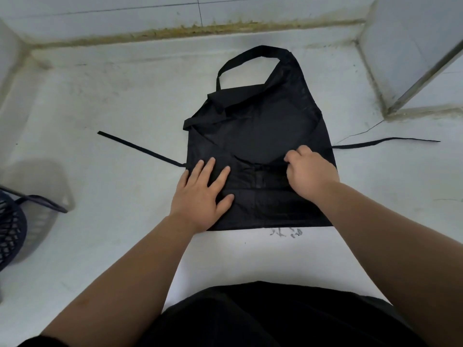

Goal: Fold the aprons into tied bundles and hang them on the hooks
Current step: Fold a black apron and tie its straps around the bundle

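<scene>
The apron [260, 126] lies spread on the white surface [112, 101], folding barely begun. The left hand [200, 194] presses it flat with straight fingers, while the right hand [309, 174] pinches its cloth. The next fold probably goes inward, leaving the tie [140, 149] free for knotting

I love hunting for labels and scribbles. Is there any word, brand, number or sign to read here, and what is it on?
Grey marks on the white surface, just in front of the near edge of the apron: they look handwritten but are too smeared to read.
Apron: no label or print visible.
Basket at the left: no text visible.
</scene>
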